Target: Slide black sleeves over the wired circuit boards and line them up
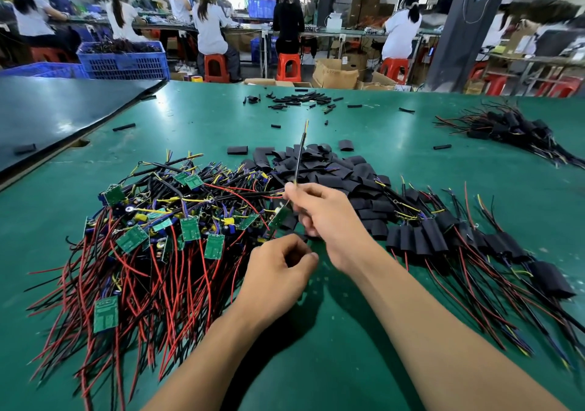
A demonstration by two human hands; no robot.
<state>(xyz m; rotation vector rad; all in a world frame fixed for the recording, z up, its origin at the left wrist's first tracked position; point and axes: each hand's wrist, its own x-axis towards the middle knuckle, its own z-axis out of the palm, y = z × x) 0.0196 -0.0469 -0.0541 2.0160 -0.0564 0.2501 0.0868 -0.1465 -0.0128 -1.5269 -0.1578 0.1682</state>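
Over the table [348, 363], right hand [329, 220] pinches wires [299, 157] of a circuit board [280, 217]; left hand [278, 274] curled, grasp unclear.

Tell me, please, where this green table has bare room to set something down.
Crowded: the tangle of wired green circuit boards left, the row of black-sleeved boards right, the heap of flat black sleeves behind. Bare green table mat lies at the near edge between tangle and row, and beyond the heap up to the scattered black tubes.

The left hand [278, 271] and right hand [323, 217] are bare, as are both forearms [427, 331].
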